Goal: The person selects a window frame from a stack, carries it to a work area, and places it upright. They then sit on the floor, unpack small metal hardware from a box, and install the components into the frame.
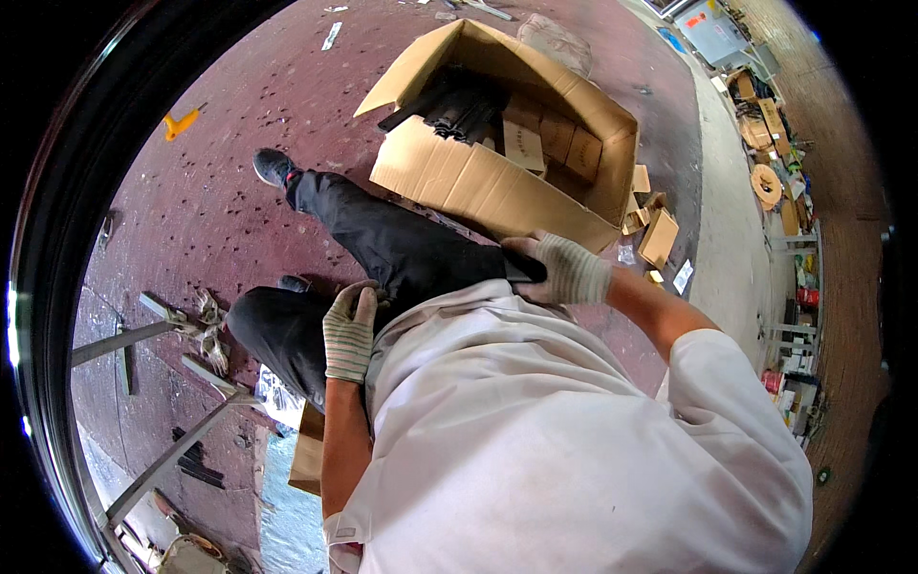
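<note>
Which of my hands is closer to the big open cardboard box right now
Right. The right hand rests on the thigh just below the cardboard box; the left hand is farther, on the other leg.

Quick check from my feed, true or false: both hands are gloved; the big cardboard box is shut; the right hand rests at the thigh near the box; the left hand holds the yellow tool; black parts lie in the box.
1. Both hands wear knit gloves: left hand, right hand. True.
2. The cardboard box is shut. False: its flaps stand open.
3. The right hand rests on the black trouser leg by the box. True.
4. The left hand holds the yellow tool. False: it lies on the floor, far off.
5. Black parts lie in the box. True.
</note>
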Motion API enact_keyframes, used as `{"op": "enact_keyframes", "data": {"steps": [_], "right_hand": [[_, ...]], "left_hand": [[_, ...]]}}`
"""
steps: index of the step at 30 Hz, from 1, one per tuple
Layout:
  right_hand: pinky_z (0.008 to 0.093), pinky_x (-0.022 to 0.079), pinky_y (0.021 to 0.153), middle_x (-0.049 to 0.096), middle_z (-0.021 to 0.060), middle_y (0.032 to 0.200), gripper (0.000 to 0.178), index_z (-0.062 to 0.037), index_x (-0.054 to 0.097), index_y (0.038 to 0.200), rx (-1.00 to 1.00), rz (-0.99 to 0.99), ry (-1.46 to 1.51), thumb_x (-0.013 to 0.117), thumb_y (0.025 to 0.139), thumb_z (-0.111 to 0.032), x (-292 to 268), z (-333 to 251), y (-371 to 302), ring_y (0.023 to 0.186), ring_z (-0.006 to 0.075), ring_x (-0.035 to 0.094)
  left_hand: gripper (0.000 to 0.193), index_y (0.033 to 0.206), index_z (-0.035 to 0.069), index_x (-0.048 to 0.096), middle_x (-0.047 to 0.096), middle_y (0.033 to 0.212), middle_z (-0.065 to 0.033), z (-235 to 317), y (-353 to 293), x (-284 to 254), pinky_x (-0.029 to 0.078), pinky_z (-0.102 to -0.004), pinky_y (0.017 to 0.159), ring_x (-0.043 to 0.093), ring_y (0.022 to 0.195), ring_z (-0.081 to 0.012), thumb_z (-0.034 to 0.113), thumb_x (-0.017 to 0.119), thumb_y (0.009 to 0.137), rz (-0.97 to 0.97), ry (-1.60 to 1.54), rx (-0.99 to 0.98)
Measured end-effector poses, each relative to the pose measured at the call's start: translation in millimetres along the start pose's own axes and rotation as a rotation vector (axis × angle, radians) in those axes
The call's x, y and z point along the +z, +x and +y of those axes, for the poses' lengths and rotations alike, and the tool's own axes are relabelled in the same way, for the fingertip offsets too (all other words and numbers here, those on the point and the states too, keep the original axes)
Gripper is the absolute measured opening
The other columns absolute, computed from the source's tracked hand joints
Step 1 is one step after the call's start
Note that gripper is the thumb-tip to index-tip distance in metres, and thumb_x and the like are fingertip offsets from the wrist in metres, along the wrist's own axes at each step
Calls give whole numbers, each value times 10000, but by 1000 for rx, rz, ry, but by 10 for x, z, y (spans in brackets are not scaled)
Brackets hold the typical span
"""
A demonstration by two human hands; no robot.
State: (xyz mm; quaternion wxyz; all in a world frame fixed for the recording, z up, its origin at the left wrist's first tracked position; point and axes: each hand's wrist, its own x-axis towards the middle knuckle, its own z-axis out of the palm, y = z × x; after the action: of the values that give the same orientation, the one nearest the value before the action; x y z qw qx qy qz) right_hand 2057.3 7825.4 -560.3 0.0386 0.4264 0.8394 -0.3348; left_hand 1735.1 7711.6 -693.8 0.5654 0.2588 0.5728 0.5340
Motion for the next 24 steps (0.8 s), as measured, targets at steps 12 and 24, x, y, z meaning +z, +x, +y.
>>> {"op": "enact_keyframes", "data": {"steps": [12, 24], "right_hand": [[393, 429, 1064, 558, 249, 1323, 652, -9, 534, 1340, -6, -12, 230, 729, 815, -344, 281, 187, 511, 1226, 408, 542], [460, 513, 915, 626, 185, 1153, 342, -106, 590, 1236, -72, 168, -33, 565, 900, -161, 859, 716, 963, 1002, 425, 638]], "left_hand": [[219, 1132, -34, 661, 705, 964, -91, -8, 12, -29, 564, -279, 800, 671, 858, -148, 129, 598, 1000, 78, -133, -24], [243, 1155, -23, 642, 700, 1003, -109, 89, 41, -38, 564, -289, 812, 680, 868, -167, 162, 601, 1004, 17, -150, -61]]}}
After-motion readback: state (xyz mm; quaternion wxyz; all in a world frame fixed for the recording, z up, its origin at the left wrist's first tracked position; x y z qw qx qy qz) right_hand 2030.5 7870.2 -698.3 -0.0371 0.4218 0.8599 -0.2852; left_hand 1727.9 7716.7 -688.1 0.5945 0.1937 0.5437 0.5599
